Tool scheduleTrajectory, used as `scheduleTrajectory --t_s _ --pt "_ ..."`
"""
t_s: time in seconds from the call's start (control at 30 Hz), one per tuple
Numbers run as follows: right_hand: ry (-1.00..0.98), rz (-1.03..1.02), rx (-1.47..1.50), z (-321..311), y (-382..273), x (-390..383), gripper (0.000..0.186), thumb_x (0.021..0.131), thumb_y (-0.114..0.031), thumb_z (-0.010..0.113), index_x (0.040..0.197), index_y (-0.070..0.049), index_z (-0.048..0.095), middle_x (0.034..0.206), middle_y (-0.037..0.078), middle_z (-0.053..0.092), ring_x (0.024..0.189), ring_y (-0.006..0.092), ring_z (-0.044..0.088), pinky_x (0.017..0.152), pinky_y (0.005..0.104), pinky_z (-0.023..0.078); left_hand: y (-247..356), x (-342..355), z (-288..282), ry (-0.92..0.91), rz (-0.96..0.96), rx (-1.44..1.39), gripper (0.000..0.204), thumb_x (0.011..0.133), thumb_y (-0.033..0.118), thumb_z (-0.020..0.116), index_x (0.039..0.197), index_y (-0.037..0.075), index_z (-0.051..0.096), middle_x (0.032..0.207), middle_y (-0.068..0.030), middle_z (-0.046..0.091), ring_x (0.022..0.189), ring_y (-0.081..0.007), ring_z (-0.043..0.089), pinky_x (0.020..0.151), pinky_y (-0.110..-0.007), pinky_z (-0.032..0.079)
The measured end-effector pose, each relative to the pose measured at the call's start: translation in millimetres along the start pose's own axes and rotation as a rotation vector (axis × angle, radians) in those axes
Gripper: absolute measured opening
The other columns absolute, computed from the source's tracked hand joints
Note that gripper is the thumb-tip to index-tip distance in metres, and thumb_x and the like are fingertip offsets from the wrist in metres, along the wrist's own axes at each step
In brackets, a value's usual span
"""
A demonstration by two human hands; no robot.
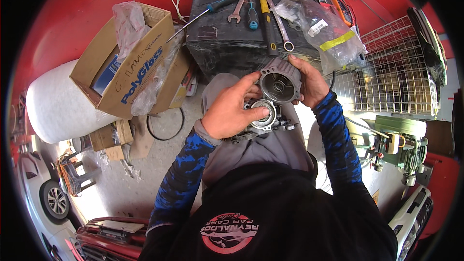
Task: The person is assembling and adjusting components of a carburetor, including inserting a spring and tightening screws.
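Above my lap, my right hand (308, 82) grips the right side of a grey ribbed metal housing (282, 97). Its round bore faces up, with a flange and bolt holes around it and a coil-like shape inside. My left hand (232, 111) is wrapped around a smaller silver metal part with a round opening (262, 122), the thumb lying across its rim. The left fingertips reach the left edge of the housing and are partly hidden. Both metal parts meet or nearly meet; I cannot tell whether they are joined. More dark metal fittings (286, 126) show just below.
Ahead stands a dark box (212, 38) bearing a hammer (266, 19), wrenches (281, 24), screwdrivers (224, 1) and a clear plastic bag (316, 26). A cardboard carton (145, 75) is at left, a white wire rack (386, 77) and green machine (411, 150) at right.
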State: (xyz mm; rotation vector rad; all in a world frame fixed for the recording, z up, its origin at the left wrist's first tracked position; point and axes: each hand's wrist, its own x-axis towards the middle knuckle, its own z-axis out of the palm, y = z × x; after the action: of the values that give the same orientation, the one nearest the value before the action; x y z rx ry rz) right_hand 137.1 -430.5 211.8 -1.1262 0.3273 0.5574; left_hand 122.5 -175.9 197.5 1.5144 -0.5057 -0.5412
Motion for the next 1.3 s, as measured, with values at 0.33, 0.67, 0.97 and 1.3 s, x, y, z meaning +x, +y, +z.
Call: scheduleTrajectory --t_s 0.33,0.67,0.97,1.3 --pt "0.046 0.058 -0.061 0.8 1.0 2.7 0.054 0.101 -0.055 0.052 0.115 -0.006 0.068 0.074 0.004 0.07 0.038 0.0108 0.051 0.031 0.0235 0.038 -4.2 1.0 -0.1 -0.013 0.002 -0.012 0.08 0.088 0.009 0.079 0.151 -0.006 0.034 0.123 -0.0218 0.066 0.117 -0.0288 0.067 0.094 -0.037 0.057" --pt "0.039 0.07 -0.09 3.0 -1.8 -1.0 0.054 0.1 -0.058 0.052 0.114 -0.008 0.069 0.074 0.003 0.069 0.038 0.0106 0.049 0.032 0.0239 0.036 -1.2 0.6 0.4 -0.02 0.006 0.011 0.079 0.088 0.008 0.079 0.152 -0.006 0.034 0.123 -0.0211 0.066 0.116 -0.0283 0.067 0.093 -0.037 0.057" --pt "0.04 0.065 -0.11 -1.9 -3.1 -0.3 0.056 0.1 -0.057 0.051 0.12 -0.008 0.068 0.081 0.004 0.072 0.042 0.0107 0.055 0.032 0.0232 0.038 9.5 1.5 -12.9 0.034 0.049 -0.05 0.07 0.093 0.011 0.075 0.151 -0.004 0.039 0.133 -0.0224 0.062 0.128 -0.0278 0.06 0.108 -0.039 0.048" --pt "-0.003 0.013 0.025 -12.7 1.1 0.8 0.051 0.105 -0.046 0.051 0.122 0.001 0.063 0.082 0.013 0.075 0.041 0.0144 0.063 0.027 0.0214 0.044 19.1 -12.9 -51.4 0.228 0.091 -0.088 0.061 0.101 0.017 0.066 0.154 -0.001 0.04 0.141 -0.0184 0.059 0.134 -0.0258 0.054 0.113 -0.037 0.041"
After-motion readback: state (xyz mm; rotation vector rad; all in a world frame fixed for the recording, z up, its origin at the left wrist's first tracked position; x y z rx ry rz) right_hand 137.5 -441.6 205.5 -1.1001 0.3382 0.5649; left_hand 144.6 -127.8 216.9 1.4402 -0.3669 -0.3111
